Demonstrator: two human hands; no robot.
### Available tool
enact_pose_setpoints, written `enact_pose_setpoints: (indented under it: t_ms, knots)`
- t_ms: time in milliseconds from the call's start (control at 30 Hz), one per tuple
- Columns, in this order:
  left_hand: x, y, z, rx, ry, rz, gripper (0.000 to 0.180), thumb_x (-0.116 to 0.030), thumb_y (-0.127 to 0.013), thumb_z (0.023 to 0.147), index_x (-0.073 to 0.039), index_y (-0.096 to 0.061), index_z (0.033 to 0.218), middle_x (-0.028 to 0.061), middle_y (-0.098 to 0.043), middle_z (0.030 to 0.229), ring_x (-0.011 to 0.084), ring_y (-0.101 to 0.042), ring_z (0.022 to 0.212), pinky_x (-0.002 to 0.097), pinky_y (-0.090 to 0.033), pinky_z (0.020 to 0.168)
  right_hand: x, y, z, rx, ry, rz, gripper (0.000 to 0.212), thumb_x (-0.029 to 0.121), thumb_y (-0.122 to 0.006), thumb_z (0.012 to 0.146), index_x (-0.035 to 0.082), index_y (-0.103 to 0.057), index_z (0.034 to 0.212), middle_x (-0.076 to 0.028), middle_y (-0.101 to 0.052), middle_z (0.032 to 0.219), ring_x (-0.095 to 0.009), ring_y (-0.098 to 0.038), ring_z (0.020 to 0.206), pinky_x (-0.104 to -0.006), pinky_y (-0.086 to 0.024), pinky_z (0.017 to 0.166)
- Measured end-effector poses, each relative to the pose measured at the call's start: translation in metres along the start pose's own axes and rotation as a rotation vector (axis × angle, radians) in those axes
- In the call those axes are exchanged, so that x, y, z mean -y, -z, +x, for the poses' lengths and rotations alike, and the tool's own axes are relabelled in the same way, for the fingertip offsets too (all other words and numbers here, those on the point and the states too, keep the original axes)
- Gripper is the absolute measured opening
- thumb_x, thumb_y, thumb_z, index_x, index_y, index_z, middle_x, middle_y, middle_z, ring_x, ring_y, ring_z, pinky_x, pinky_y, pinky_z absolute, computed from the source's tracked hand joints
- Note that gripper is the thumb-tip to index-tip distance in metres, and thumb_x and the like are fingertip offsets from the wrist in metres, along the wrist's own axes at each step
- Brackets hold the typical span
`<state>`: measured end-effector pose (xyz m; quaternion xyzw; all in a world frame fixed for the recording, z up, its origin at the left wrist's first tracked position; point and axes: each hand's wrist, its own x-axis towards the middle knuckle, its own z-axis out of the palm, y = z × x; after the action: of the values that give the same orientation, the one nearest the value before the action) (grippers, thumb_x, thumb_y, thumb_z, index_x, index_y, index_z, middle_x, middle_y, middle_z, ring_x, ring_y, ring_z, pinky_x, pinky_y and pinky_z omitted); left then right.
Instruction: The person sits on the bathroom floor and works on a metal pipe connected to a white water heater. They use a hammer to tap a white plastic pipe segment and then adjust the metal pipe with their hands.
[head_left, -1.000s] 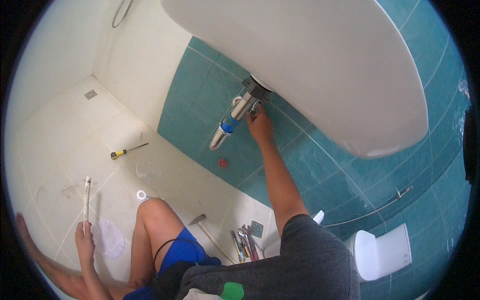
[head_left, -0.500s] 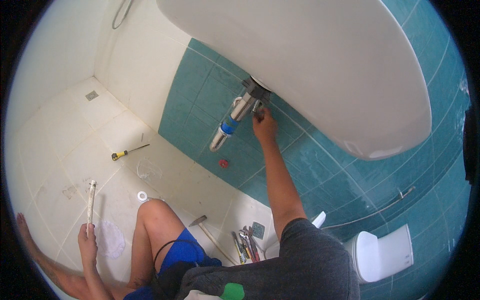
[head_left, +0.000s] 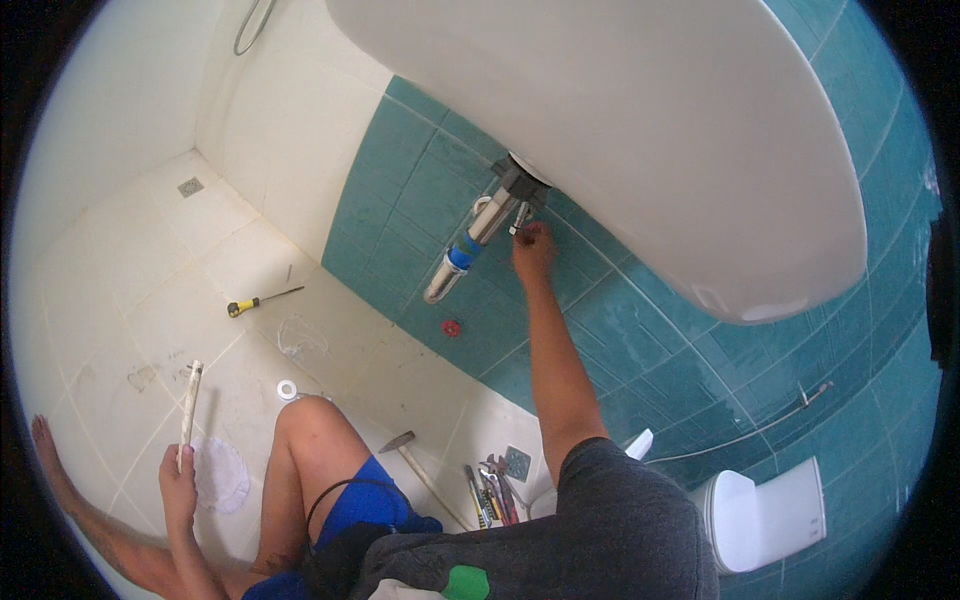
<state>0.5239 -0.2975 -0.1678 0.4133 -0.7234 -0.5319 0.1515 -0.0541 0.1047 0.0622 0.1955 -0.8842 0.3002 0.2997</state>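
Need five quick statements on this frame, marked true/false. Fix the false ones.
1. The left hand holds a pale rod. True.
2. The right hand is on the toilet. False: the right hand is at a metal fitting under the basin.
3. A blue band is on the drainpipe. True.
4. The hammer hangs on the wall. False: the hammer lies on the floor.
5. The screwdriver has a yellow-and-black handle. True.

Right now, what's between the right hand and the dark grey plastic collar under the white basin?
In the head view, a slim silvery fitting; the right hand is at its lower end. Contact with the collar is unclear.
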Motion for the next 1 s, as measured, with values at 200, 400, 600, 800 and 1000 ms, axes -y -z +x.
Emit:
enact_pose_setpoints:
  t_ms: [200, 400, 600, 800, 1000]
  knots:
    - [0.015, 0.009, -0.006, -0.044, -0.026, 0.030, 0.036, -0.039, -0.055, 0.103, -0.004, -0.061, 0.096, -0.0021, -0.046, 0.067, 0.0083, -0.042, 0.060, 0.0279, -0.035, 0.053, 0.047, -0.005, -0.013, 0.110, 0.125, -0.591, 0.040, 0.024, -0.066, 0.094, 0.004, -0.058, 0.127, -0.018, -0.072, 0.089, -0.034, -0.071, 0.078, -0.0455, -0.056, 0.067]
    - [0.026, -0.009, 0.006, -0.083, -0.154, 0.069, 0.037, -0.040, -0.057, 0.102, -0.004, -0.059, 0.094, -0.0027, -0.045, 0.070, 0.0073, -0.040, 0.063, 0.0272, -0.034, 0.055, 0.004, -0.006, -0.004, 0.037, 0.160, -0.337, 0.027, 0.027, -0.068, 0.093, 0.005, -0.064, 0.109, -0.017, -0.072, 0.088, -0.035, -0.071, 0.080, -0.0465, -0.056, 0.068]
    - [0.016, -0.002, 0.014, -0.023, -0.113, 0.008, 0.036, -0.040, -0.057, 0.102, -0.006, -0.059, 0.094, -0.0055, -0.042, 0.068, 0.0060, -0.036, 0.059, 0.0255, -0.030, 0.052, -0.087, -0.092, -0.118, 0.365, -0.097, -0.219, 0.033, 0.037, -0.067, 0.095, 0.003, -0.068, 0.093, -0.010, -0.069, 0.078, -0.024, -0.068, 0.066, -0.0387, -0.056, 0.065]
    - [0.012, 0.025, -0.014, -0.035, 0.093, 0.039, 0.036, -0.035, -0.054, 0.104, 0.001, -0.060, 0.099, 0.0010, -0.048, 0.073, 0.0111, -0.043, 0.071, 0.0301, -0.038, 0.065, -0.075, -0.183, -0.206, 0.559, -1.036, 0.265, 0.059, 0.060, -0.058, 0.094, 0.007, -0.057, 0.120, -0.014, -0.064, 0.087, -0.026, -0.066, 0.065, -0.0403, -0.060, 0.059]
    - [0.038, 0.015, -0.003, -0.149, -0.036, 0.091, 0.036, -0.038, -0.056, 0.103, -0.003, -0.060, 0.094, -0.0048, -0.043, 0.067, 0.0069, -0.037, 0.061, 0.0272, -0.031, 0.054, -0.123, -0.213, -0.208, 0.534, -1.105, 0.479, 0.056, 0.060, -0.059, 0.094, 0.010, -0.056, 0.119, -0.014, -0.063, 0.084, -0.026, -0.065, 0.063, -0.0409, -0.059, 0.057]
